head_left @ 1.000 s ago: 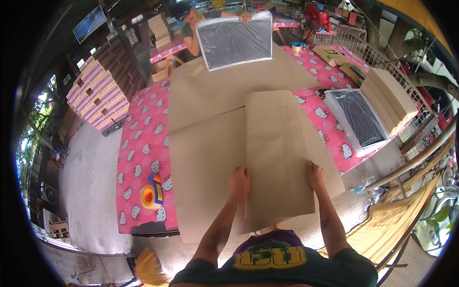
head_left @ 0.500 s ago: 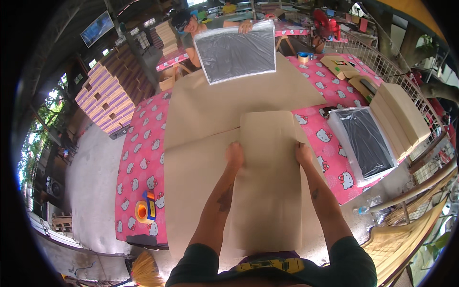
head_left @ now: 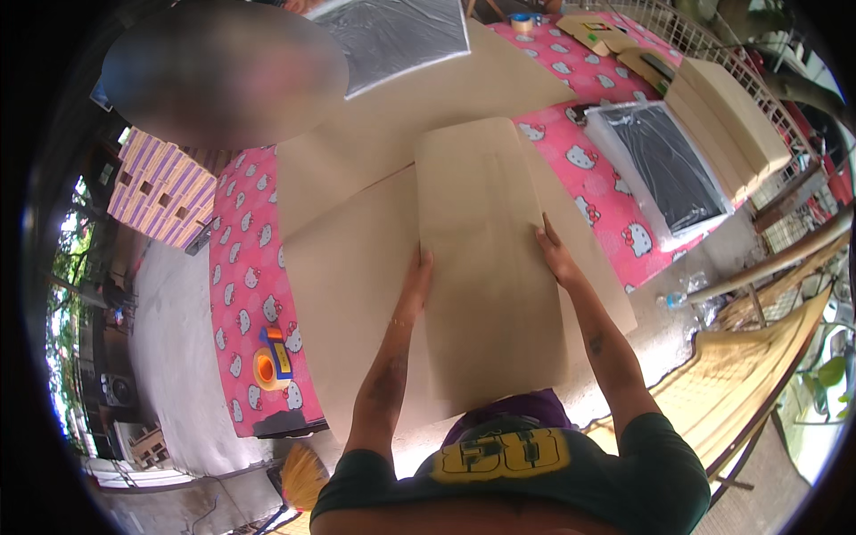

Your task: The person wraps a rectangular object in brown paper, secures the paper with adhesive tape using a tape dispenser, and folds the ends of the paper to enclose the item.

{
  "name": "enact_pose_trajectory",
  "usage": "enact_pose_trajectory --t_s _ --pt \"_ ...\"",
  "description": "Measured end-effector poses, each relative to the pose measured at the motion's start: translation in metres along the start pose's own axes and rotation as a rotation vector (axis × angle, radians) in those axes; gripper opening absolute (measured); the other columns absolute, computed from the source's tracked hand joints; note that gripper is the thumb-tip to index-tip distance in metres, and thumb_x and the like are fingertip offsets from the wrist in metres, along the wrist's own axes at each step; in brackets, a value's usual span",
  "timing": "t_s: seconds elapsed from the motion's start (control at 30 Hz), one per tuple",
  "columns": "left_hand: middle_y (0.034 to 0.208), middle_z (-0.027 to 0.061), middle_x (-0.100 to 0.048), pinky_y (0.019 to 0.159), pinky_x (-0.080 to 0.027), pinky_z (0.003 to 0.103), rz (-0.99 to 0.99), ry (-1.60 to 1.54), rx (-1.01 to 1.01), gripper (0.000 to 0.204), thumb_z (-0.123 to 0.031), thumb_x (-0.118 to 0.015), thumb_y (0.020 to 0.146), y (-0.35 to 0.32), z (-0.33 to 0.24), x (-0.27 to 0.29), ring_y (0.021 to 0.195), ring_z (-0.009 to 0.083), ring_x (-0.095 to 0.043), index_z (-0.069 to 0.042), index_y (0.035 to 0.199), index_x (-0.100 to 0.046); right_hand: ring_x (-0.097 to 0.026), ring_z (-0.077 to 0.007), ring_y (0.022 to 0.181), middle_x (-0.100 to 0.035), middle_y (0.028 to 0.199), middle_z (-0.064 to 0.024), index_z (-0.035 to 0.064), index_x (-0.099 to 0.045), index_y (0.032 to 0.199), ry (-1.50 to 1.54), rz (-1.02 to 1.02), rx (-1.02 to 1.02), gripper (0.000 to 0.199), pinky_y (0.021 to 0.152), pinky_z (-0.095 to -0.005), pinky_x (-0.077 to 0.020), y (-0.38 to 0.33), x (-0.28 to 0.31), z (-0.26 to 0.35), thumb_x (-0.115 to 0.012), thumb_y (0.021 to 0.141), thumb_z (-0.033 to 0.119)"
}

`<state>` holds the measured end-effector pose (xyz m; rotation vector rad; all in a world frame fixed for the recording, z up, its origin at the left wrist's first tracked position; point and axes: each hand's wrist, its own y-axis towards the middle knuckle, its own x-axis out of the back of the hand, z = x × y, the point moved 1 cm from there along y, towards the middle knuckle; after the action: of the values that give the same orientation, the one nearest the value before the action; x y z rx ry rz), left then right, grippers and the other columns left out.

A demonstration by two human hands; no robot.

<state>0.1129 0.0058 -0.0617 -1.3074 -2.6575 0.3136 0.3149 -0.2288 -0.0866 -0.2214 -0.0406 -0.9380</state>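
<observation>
Since the earlier frame, both hands have moved nearer the wearer along the board, with less tightly curled fingers, and the far panel has turned to a steeper slant in view.

The board (head_left: pixel 486 267), long, brown and creased, lies lengthwise on the large brown sheet (head_left: pixel 357 241), directly before the wearer. The left hand (head_left: pixel 417 278) touches its left edge, thumb uppermost; the other fingers are hidden, so a grasp cannot be confirmed. The right hand (head_left: pixel 556 254) touches the right edge, thumb over the top and fingers extended along the outside; whether it grips cannot be told.

The sheet covers the middle of the pink table (head_left: pixel 242 259). To its left stands a tape dispenser (head_left: pixel 282 359). To its right lies a dark panel (head_left: pixel 664 169) in clear wrap, just beside long boxes (head_left: pixel 727 125). At the far end, the far panel (head_left: pixel 406 40), also wrapped, is partly hidden by a blurred patch. A tape roll (head_left: pixel 521 25) sits near the far right. Stacked cartons (head_left: pixel 165 192) stand left of the table; a broom (head_left: pixel 303 477) is at the lower left.
</observation>
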Motion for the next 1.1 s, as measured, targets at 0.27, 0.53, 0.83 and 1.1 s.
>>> enact_pose_trajectory --t_s 0.27,0.53,0.83,1.1 --pt "0.161 0.0125 -0.025 0.118 -0.025 0.036 0.219 -0.104 -0.016 0.068 -0.033 -0.049 0.104 -0.144 0.043 0.016 0.146 0.0238 -0.026 -0.003 0.156 -0.017 -0.020 -0.0269 0.149 -0.022 0.162 -0.0158 0.0121 -0.015 0.158 0.126 0.033 -0.105 0.073 0.119 -0.0350 -0.0189 -0.163 0.003 0.011 -0.047 0.103 0.047" --pt "0.157 0.0277 -0.025 0.118 -0.023 0.042 0.105 0.302 -0.443 0.066 -0.020 -0.052 0.101 -0.172 0.068 0.024 0.146 0.0377 -0.025 0.002 0.154 -0.018 -0.028 -0.0265 0.146 -0.033 0.156 -0.0191 0.0052 -0.025 0.155 -0.124 -0.182 0.022 0.064 0.116 -0.0369 -0.0263 -0.253 -0.020 -0.019 -0.050 0.103 0.034" --pt "0.152 0.0215 -0.038 0.109 -0.037 0.048 0.101 0.738 -0.733 0.046 -0.018 -0.058 0.096 -0.162 0.033 0.041 0.141 0.0416 -0.034 -0.009 0.140 -0.051 -0.044 -0.0365 0.122 -0.051 0.123 -0.0200 0.0004 -0.047 0.128 -0.573 -0.420 0.349 0.046 0.103 -0.0482 -0.0353 -0.359 -0.120 -0.060 -0.068 0.087 0.008" --pt "0.099 0.0099 -0.072 0.080 -0.054 0.043 0.308 0.994 -0.554 0.022 -0.020 -0.056 0.092 -0.131 -0.022 0.062 0.090 0.0330 -0.068 -0.012 0.101 -0.074 -0.043 -0.0426 0.129 -0.044 0.139 -0.0262 -0.0004 -0.044 0.140 -0.842 0.128 0.390 0.078 0.107 -0.0580 -0.0330 -0.288 -0.217 -0.030 -0.072 0.083 0.046"
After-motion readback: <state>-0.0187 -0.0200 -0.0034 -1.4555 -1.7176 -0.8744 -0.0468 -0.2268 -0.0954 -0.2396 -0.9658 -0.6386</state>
